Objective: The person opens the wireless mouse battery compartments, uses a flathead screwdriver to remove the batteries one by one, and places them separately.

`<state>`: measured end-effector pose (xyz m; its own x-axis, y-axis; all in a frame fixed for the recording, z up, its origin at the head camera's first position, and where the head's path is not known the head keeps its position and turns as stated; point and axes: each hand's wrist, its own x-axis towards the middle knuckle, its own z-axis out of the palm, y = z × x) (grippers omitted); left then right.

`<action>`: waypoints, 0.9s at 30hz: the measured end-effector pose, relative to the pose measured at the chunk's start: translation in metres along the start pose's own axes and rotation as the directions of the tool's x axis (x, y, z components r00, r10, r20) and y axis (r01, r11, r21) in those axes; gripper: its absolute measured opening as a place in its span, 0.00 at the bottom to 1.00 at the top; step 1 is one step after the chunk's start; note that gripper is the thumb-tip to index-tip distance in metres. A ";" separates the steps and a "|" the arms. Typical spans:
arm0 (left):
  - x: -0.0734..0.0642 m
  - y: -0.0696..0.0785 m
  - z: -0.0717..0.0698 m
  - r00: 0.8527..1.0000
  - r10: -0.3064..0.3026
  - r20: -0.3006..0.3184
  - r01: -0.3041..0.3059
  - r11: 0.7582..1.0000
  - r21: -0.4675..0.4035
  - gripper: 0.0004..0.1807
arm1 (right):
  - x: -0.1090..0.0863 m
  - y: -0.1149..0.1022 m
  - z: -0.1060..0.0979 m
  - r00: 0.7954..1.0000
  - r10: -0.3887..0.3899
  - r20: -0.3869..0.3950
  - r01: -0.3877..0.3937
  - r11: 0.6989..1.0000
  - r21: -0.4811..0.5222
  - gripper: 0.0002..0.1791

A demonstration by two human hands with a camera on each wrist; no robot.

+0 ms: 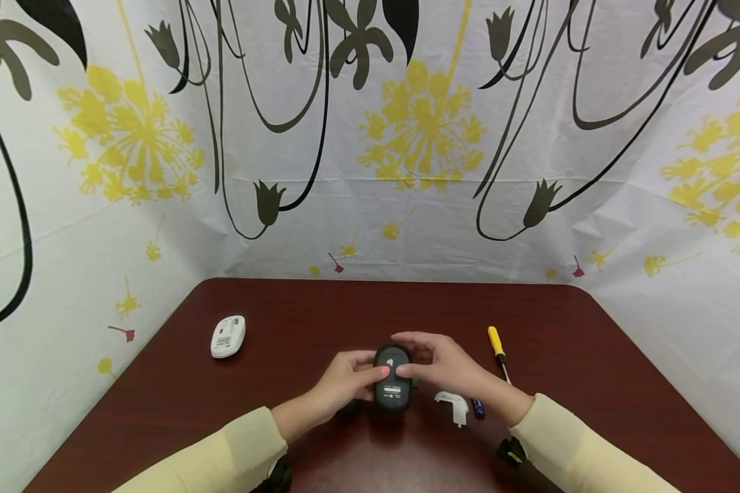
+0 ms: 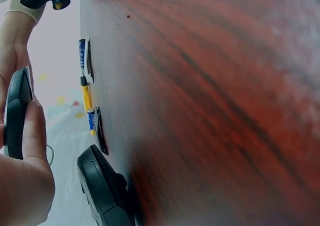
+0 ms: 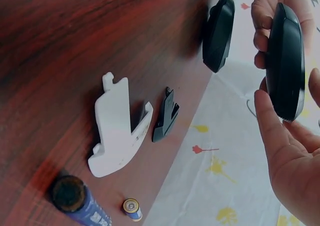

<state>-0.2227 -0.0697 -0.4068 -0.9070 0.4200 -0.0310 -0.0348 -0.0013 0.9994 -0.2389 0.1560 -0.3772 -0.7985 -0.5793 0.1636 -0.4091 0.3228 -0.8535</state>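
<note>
A black computer mouse is held up off the table, its labelled underside facing up in the head view. My left hand grips its left side, thumb on the underside. On the other side my right hand holds it between thumb and fingers. The right wrist view shows the held mouse edge-on between both hands. Below it on the table sits a second black mouse, mostly hidden by my left hand in the head view. A white battery cover lies near my right wrist.
A white mouse lies upside down at the left. Toward the right is a yellow-handled screwdriver. A blue battery lies beside the white cover. A small black cover and another battery lie close by. Patterned cloth hangs behind the table.
</note>
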 end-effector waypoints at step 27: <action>0.001 -0.004 0.003 1.000 -0.028 -0.012 0.028 1.000 -0.006 0.24 | 0.001 -0.001 0.004 0.999 0.035 -0.008 -0.036 0.999 -0.036 0.28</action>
<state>-0.2227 -0.0668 -0.4106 -0.9105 0.4093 -0.0592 -0.0627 0.0049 0.9980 -0.2373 0.1520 -0.3787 -0.8159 -0.5617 0.1373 -0.3960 0.3697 -0.8406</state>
